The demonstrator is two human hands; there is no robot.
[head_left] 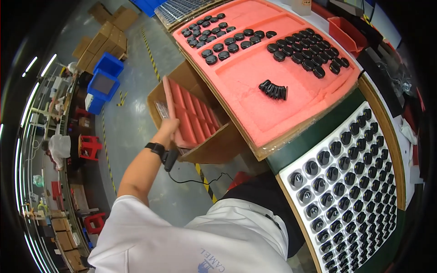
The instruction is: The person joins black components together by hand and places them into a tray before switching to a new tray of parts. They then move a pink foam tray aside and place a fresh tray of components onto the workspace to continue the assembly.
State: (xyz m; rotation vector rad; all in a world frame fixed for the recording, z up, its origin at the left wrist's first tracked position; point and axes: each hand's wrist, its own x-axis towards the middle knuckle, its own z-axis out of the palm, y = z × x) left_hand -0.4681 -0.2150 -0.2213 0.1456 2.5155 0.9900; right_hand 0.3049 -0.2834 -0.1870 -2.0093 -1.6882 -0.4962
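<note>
My left hand (pixel 171 127) is stretched out over an open cardboard box (pixel 217 148), its fingers closed round the edge of a pink foam tray (pixel 181 101) with divided compartments. That tray stands tilted inside the box; my fingertips are partly hidden behind its edge. A black band with a small device and cable is on my left wrist. My right hand is out of view. On the table beside the box lies a larger pink foam tray (pixel 236 98), holding many black round caps (pixel 314 51) in groups and a tight row of black pieces (pixel 273 90).
A white tray (pixel 285 174) filled with black round parts lies at the right. Behind the pink tray are a red bin (pixel 343 34) and a grey tray stack (pixel 180 11). Cartons (pixel 107 43) and blue bins (pixel 104 85) stand on the floor. A person (pixel 59 148) works at the left bench.
</note>
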